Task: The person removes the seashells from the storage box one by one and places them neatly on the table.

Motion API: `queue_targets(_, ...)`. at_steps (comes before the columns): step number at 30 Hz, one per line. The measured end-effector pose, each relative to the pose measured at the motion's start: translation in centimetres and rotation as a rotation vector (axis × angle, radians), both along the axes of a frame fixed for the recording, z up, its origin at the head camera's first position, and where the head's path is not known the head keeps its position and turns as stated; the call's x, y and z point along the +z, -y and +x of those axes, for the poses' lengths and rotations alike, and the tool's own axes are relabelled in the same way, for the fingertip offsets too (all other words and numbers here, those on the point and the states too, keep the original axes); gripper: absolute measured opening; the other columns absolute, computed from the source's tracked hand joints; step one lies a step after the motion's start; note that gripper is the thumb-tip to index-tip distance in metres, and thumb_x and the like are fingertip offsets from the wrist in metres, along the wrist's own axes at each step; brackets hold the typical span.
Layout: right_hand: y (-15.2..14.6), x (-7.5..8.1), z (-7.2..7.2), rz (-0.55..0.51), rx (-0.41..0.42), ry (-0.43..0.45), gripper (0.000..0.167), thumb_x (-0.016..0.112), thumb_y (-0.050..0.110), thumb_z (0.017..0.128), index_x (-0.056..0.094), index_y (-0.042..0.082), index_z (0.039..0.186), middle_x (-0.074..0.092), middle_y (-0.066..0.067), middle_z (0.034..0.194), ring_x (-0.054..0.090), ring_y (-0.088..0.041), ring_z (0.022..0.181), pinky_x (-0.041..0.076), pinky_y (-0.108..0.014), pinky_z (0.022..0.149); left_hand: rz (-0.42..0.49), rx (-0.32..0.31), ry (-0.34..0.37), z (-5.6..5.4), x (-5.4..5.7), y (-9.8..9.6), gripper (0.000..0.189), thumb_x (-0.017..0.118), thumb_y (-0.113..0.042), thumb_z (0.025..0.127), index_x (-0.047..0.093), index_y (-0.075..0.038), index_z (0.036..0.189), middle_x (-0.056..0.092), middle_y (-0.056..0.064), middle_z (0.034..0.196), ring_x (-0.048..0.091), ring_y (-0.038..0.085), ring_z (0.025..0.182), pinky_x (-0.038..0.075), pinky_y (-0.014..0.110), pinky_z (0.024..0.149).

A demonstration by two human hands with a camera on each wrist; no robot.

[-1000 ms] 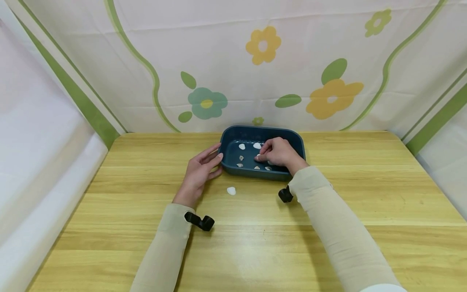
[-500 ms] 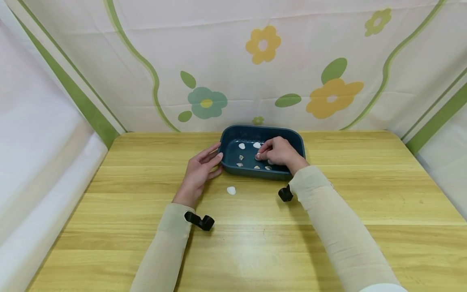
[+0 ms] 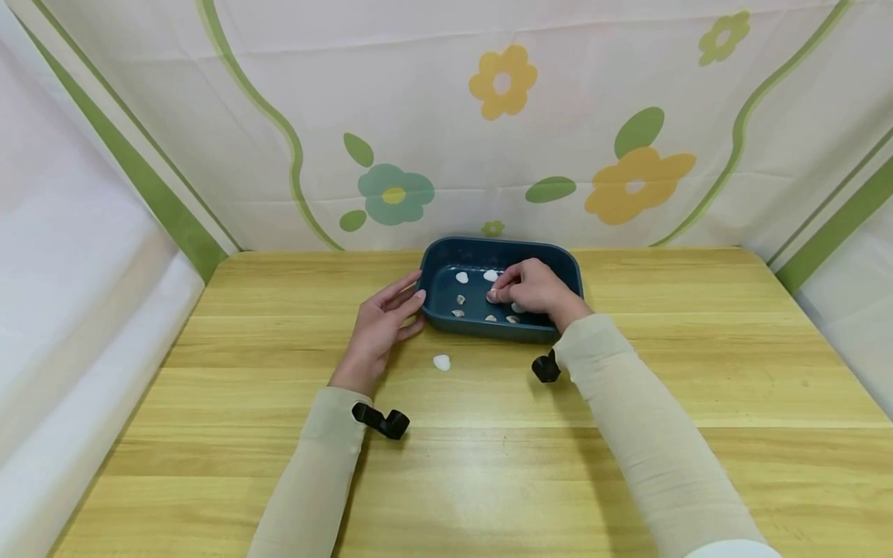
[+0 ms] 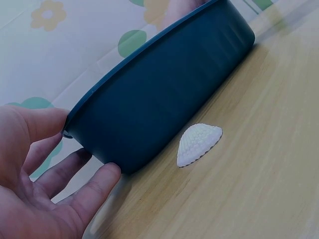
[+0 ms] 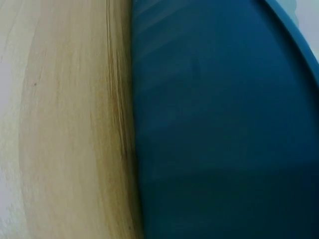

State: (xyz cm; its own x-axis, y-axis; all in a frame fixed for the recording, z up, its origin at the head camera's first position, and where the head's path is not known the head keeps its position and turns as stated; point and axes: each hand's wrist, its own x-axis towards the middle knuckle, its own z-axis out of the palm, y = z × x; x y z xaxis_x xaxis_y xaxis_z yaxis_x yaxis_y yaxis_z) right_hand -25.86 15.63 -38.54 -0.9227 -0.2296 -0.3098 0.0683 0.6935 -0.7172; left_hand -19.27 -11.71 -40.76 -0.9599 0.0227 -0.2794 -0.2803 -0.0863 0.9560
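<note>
A dark blue oblong basin (image 3: 498, 328) stands at the back of the table. At its left end, my left hand (image 3: 380, 329) rests its spread fingers and thumb against the wall and rim, as the left wrist view also shows. Reaching inside over the right part, my right hand (image 3: 536, 293) pinches a small white seashell (image 3: 492, 294) between thumb and fingers, close over the basin floor. Around it lie several more seashells, among them a white one (image 3: 462, 277) and a small brownish one (image 3: 460, 299). One white ribbed seashell (image 4: 199, 144) lies on the table in front of the basin.
The wooden table (image 3: 502, 449) reaches back to a white cloth (image 3: 446, 93) printed with flowers, right behind the basin. In the right wrist view the basin's outer wall (image 5: 214, 114) fills most of the picture, and the right hand is hidden.
The right hand's fingertips have shifted very slightly within the basin, still holding the seashell. The left hand stays at the basin's left end, and the seashell on the table has not moved.
</note>
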Motion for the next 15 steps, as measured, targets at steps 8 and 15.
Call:
queue_targets(8, 0.00, 0.38, -0.01, -0.076, -0.074, -0.018, 0.026, 0.076, 0.031, 0.103, 0.080, 0.010, 0.117, 0.071, -0.011, 0.124, 0.061, -0.028, 0.106, 0.053, -0.037, 0.092, 0.004, -0.001, -0.004, -0.06, -0.07, 0.01, 0.042, 0.071, -0.024, 0.106, 0.067, -0.033, 0.148, 0.062, 0.002, 0.156, 0.065, 0.021, 0.138, 0.060, 0.042, 0.106)
queue_targets(15, -0.19, 0.57, -0.01, -0.182, -0.116, -0.036, 0.033, 0.077, 0.036, 0.102, 0.079, 0.010, 0.123, 0.069, -0.010, 0.133, 0.058, -0.028, 0.113, 0.050, -0.039, 0.102, 0.007, -0.001, -0.001, -0.10, 0.00, 0.01, 0.042, 0.071, -0.025, 0.106, 0.068, -0.033, 0.147, 0.062, 0.003, 0.156, 0.066, 0.022, 0.137, 0.061, 0.040, 0.105)
